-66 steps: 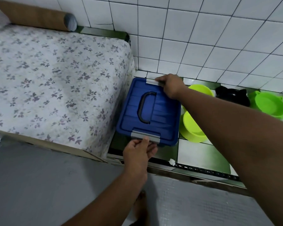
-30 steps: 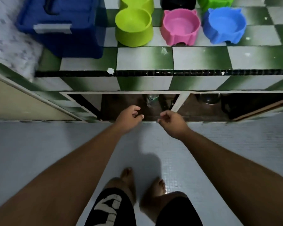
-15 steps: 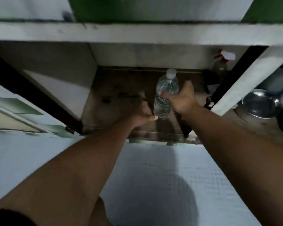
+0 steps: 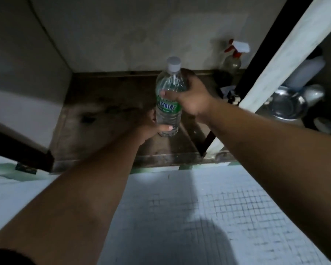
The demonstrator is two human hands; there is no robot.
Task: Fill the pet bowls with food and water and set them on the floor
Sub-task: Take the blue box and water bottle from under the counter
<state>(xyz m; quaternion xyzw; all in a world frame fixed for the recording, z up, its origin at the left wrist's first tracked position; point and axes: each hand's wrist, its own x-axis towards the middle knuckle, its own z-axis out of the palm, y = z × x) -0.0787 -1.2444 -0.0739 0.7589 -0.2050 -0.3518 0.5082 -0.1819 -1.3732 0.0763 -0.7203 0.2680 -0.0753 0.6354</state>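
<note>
A clear plastic water bottle [image 4: 168, 115] with a white cap and a green label stands upright on the dark floor of the open space under the counter. My right hand [image 4: 189, 96] grips its upper body from the right, thumb across the front. My left hand [image 4: 151, 127] is at the bottle's lower left, with a fingertip against the base; whether it holds the bottle I cannot tell. No pet bowl is in view.
A spray bottle [image 4: 232, 58] with a red and white trigger stands at the back right of the space. A white upright post [image 4: 275, 60] divides it from the right compartment, where a metal bowl [image 4: 287, 104] lies. Pale mosaic floor [image 4: 208, 217] is below me.
I left the blue box on the counter and crouched to the space beneath. My right hand took hold of the water bottle, and my left hand came up to its base.
</note>
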